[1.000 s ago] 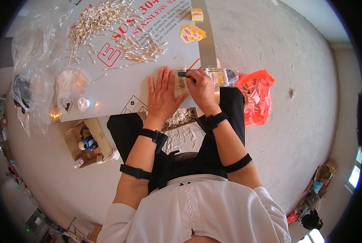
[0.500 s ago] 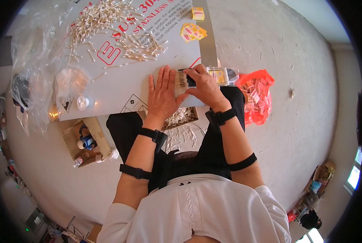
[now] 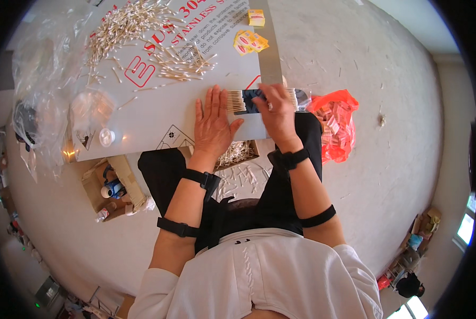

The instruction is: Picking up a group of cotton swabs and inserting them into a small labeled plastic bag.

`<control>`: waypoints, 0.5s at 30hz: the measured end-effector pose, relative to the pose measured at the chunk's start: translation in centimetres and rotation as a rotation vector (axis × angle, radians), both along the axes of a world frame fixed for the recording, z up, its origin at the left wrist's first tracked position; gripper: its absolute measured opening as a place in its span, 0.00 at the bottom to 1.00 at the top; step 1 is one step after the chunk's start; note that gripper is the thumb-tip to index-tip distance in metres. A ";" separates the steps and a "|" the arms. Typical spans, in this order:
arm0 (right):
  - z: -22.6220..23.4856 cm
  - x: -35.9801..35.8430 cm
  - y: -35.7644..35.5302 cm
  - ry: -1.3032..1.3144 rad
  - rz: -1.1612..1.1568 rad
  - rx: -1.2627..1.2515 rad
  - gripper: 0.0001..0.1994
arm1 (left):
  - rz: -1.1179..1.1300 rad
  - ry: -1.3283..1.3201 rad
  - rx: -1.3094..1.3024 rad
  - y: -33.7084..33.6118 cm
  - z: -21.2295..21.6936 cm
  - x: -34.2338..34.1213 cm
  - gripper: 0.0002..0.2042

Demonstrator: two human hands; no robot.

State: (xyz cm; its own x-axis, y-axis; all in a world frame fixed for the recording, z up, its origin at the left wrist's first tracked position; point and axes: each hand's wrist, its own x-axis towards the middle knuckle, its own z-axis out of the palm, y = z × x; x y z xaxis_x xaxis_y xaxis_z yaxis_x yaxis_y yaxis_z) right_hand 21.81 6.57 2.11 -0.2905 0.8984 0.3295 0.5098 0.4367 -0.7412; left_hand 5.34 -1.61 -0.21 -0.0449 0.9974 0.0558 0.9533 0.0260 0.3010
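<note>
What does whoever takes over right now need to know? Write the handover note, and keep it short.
Left hand: open, flat on the grey sheet, fingertips at the row of cotton swabs.
Right hand: clasped over that row.
Done: one row lined up side by side.
Left: loose swabs heaped on the sheet's far side, more in the cardboard box by the knees.
Nearby: yellow packets, red bag.
</note>
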 end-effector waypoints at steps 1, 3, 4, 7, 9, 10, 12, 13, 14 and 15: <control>0.4 0.5 -0.1 0.003 -0.109 0.104 0.15 | 0.002 -0.001 -0.002 -0.1 0.1 0.0 0.41; -0.8 3.4 0.2 -0.170 -0.185 0.088 0.22 | -0.002 -0.030 -0.026 -0.1 0.4 0.1 0.40; -1.3 4.4 0.4 -0.265 -0.217 0.109 0.26 | -0.009 -0.033 -0.023 0.0 0.5 0.3 0.40; -2.3 6.3 0.4 -0.536 -0.076 0.083 0.35 | 0.024 -0.018 0.006 0.1 0.4 0.8 0.42; -2.8 6.3 0.1 -0.574 -0.006 0.059 0.37 | 0.029 -0.024 0.023 0.3 0.4 1.0 0.41; -2.9 6.2 0.0 -0.610 0.071 0.039 0.40 | 0.023 -0.025 0.022 0.4 0.4 1.3 0.41; -3.0 6.1 -0.3 -0.617 0.058 0.029 0.41 | 0.019 -0.012 -0.012 0.5 0.4 1.8 0.41; -3.1 6.0 -0.3 -0.601 0.062 0.024 0.41 | 0.018 -0.010 -0.012 0.6 0.4 2.1 0.41; -3.1 6.1 -0.2 -0.586 0.065 0.019 0.41 | 0.016 -0.013 -0.010 0.8 0.4 2.4 0.41; -3.1 6.1 -0.3 -0.585 0.071 0.007 0.41 | 0.013 -0.018 -0.008 0.9 0.3 2.7 0.41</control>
State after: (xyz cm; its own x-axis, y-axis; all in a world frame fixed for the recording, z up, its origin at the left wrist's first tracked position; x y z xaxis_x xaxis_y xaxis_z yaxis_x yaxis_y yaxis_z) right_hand 27.95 6.31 -1.04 -0.4849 0.8686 0.1024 0.8028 0.4884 -0.3421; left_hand 8.06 -0.72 0.13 -0.0583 0.9972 0.0469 0.9474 0.0405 0.3176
